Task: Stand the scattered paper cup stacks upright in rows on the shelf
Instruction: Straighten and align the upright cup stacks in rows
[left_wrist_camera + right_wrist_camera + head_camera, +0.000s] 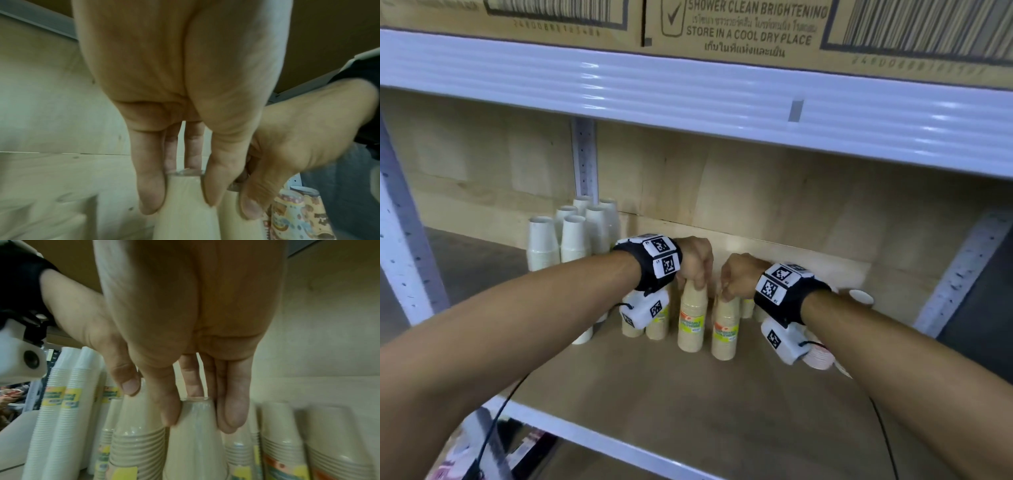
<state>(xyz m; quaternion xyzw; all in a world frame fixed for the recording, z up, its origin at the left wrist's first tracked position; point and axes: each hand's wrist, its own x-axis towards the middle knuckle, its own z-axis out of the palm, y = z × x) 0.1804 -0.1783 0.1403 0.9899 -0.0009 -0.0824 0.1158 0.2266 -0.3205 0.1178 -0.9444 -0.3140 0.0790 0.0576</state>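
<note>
Two wrapped stacks of tan paper cups stand upright side by side on the wooden shelf (pixel 722 404). My left hand (pixel 697 265) grips the top of the left tan stack (pixel 692 318) from above; its fingers (pixel 152 191) wrap that stack's top (pixel 183 203). My right hand (pixel 736 277) grips the top of the right tan stack (pixel 726 329) the same way, its fingers (pixel 232 410) around that top (pixel 195 434). More tan stacks (pixel 657 322) stand just behind. White cup stacks (pixel 571 236) stand in a group at the back left.
A patterned cup stack (pixel 820 356) lies on its side under my right wrist, and a white cup (pixel 861 296) lies behind it. The upper shelf beam (pixel 688 92) hangs close overhead with cardboard boxes (pixel 722 27) on it. Metal uprights (pixel 400 240) flank the bay.
</note>
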